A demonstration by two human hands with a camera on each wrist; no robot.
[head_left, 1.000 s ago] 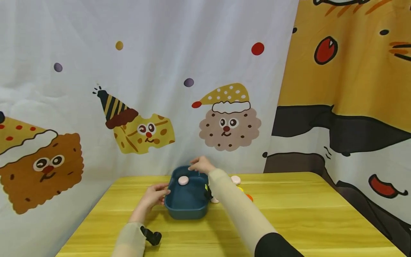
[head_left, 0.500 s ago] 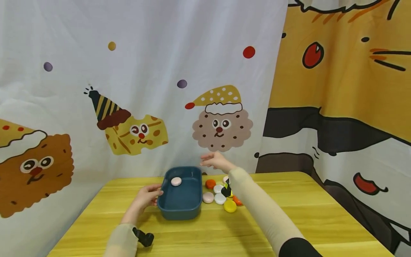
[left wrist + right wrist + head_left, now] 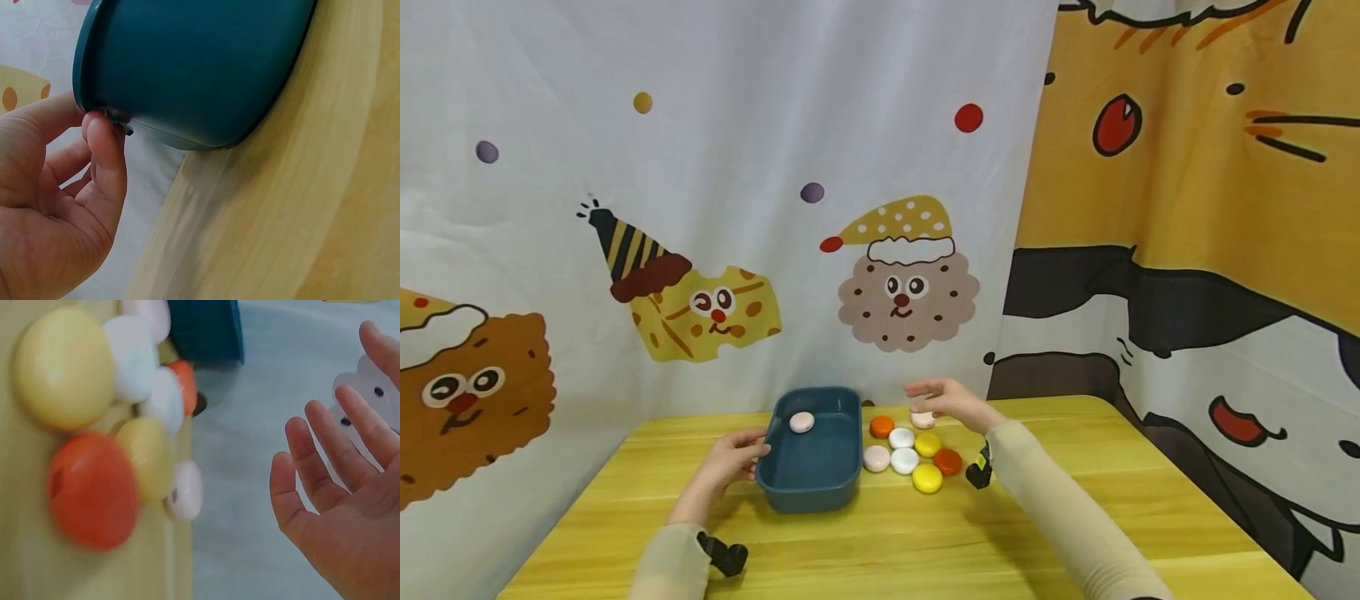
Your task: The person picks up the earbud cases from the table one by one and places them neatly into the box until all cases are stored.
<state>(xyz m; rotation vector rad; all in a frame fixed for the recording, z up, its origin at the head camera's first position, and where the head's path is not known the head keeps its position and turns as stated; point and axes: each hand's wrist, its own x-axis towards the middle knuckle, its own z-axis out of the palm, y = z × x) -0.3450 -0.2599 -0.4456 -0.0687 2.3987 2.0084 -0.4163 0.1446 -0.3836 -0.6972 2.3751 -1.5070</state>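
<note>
Eight round discs (image 3: 905, 461) lie bunched on the worktop (image 3: 880, 550), right of the blue box (image 3: 812, 502); I count one more, a pink disc (image 3: 801, 422), inside it. The left grip (image 3: 733, 458) pinches the box's rim; the right grip (image 3: 957, 403) holds nothing, fingers spread. I'd worry that grabbing one disc could nudge its neighbours, packed so close, and that a stray poke could push the far pink disc (image 3: 922, 421) off the back edge. A tug on the rim might skew the box. In my head view the right fingers overlap that far disc; the right wrist view shows them apart, plus a dark mark on the red disc (image 3: 94, 490). The left wrist view shows the thumb (image 3: 106, 147) closely but hides the box's contents.
</note>
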